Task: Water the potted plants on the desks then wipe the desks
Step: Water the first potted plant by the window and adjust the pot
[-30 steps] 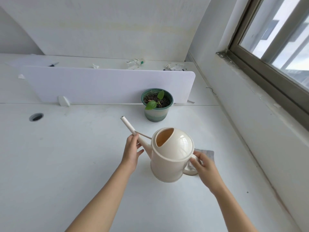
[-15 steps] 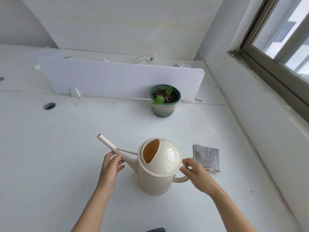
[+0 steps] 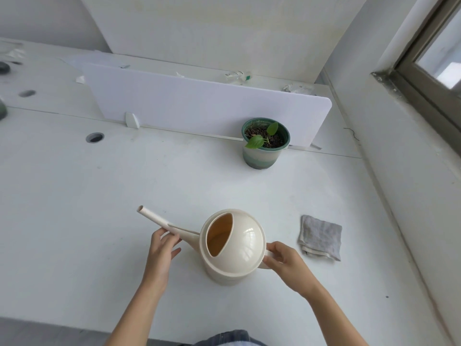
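Watering can (image 3: 245, 237) — glossy cream plastic, domed — right grip (image 3: 287, 264) curls round its handle, left grip (image 3: 161, 253) pinches the tapered spout.

this is looking like an open-plan office. a long white desk (image 3: 99, 196) is filling the middle and lower frame, and a second white desk (image 3: 50, 78) is butting against it across the upper left. a low white plastic divider panel (image 3: 199, 106) is standing upright along the seam between them, sitting in a small white clip foot (image 3: 131, 120). a round grey cable hole (image 3: 94, 137) is showing at left centre, and another such hole (image 3: 27, 93) is showing at upper left. a dark-framed window (image 3: 424, 78) is running down the upper right beside plain white walls (image 3: 224, 33). a small green plastic pot with a leafy seedling (image 3: 265, 143) is sitting just in front of the divider, right of centre.
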